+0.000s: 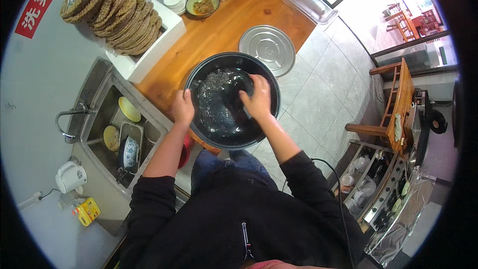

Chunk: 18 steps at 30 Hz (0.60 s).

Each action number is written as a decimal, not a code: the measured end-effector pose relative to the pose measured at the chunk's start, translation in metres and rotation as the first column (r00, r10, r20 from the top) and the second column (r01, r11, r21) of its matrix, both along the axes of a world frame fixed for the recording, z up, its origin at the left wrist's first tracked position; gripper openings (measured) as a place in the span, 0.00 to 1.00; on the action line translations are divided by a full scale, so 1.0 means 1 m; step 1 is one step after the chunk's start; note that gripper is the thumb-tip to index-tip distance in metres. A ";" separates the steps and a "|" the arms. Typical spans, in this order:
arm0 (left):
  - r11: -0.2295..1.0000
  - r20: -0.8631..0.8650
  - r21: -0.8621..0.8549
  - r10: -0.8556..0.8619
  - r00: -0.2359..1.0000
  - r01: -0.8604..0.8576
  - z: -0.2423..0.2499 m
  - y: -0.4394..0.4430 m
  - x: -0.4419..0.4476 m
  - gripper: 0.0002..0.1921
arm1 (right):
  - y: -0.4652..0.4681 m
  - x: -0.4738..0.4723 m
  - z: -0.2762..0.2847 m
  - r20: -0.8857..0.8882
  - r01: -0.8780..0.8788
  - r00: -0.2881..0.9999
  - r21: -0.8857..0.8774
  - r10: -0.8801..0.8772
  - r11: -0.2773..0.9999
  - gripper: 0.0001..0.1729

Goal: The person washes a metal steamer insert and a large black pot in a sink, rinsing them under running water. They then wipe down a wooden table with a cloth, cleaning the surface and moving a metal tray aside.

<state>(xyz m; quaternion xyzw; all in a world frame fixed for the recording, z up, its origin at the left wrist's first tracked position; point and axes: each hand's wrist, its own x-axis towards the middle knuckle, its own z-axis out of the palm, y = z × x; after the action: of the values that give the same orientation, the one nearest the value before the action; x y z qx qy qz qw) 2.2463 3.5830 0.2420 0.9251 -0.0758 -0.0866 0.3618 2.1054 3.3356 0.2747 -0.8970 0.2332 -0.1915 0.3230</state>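
A large round black pot (209, 119), like a rice cooker's inner pot, is in front of me at the table's edge. Clear water (218, 99) with bubbles and glints lies inside it. My left hand (183, 107) grips the pot's left rim, thumb over the edge and fingers hidden outside. Inside the pot, near its right wall, is my right hand (258, 99), with thumb and fingers apart and nothing visible in it. Whether its fingertips touch the wall or water I cannot tell. A round metal lid (267, 48) lies on the wooden table (220, 31) just behind the pot.
At left, a sink (106, 101) with a faucet (76, 114) holds several dishes. A white foam box (168, 26) carries stacked woven rope rings (123, 18). Bowls (202, 4) line the table's back. A wooden chair (399, 108) and a stove (384, 190) stand at right.
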 end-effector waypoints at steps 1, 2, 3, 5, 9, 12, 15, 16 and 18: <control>0.998 0.003 -0.066 0.017 1.000 -0.017 0.004 -0.001 -0.001 0.22 | 0.016 0.020 -0.013 -0.002 -0.042 0.999 0.108 0.042 0.993 0.41; 0.998 -0.021 -0.058 0.006 1.000 -0.007 0.007 -0.002 -0.003 0.22 | 0.031 0.040 -0.028 -0.146 0.029 0.989 0.189 -0.001 0.982 0.44; 0.998 0.015 -0.070 0.011 1.000 -0.010 0.010 -0.003 -0.002 0.23 | 0.045 0.059 -0.046 -0.218 0.115 0.974 0.240 -0.062 0.964 0.49; 0.998 0.037 -0.068 0.007 0.999 -0.005 0.012 -0.004 -0.001 0.22 | 0.070 0.096 -0.085 -0.394 0.273 0.899 0.165 -0.190 0.948 0.52; 1.000 0.055 -0.028 -0.012 0.998 0.013 0.007 -0.004 0.002 0.21 | 0.115 0.114 -0.136 -0.175 -0.006 0.985 -0.032 0.001 0.999 0.43; 1.000 0.028 -0.013 -0.001 1.000 0.001 0.007 -0.004 -0.001 0.20 | 0.109 0.067 -0.131 -0.297 -0.489 0.852 -0.155 0.432 0.858 0.33; 0.999 -0.007 -0.040 0.001 1.000 -0.001 0.015 -0.004 -0.003 0.20 | 0.051 0.009 -0.105 -0.515 -0.914 0.346 0.003 0.784 0.406 0.30; 0.999 -0.018 -0.047 0.024 1.000 -0.025 0.017 -0.005 -0.002 0.20 | 0.026 0.004 -0.099 -0.608 -0.927 0.250 0.074 0.754 0.367 0.31; 0.998 -0.028 -0.058 -0.010 1.000 0.008 0.018 -0.005 0.001 0.20 | -0.019 0.002 -0.093 -0.592 -0.857 0.436 -0.042 0.678 0.514 0.34</control>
<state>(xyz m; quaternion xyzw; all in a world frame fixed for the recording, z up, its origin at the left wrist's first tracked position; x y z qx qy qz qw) 2.2470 3.5778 0.2596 0.9127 -0.0773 -0.0990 0.3889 2.1074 3.3170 0.1817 -0.9575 -0.1693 0.1853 0.1423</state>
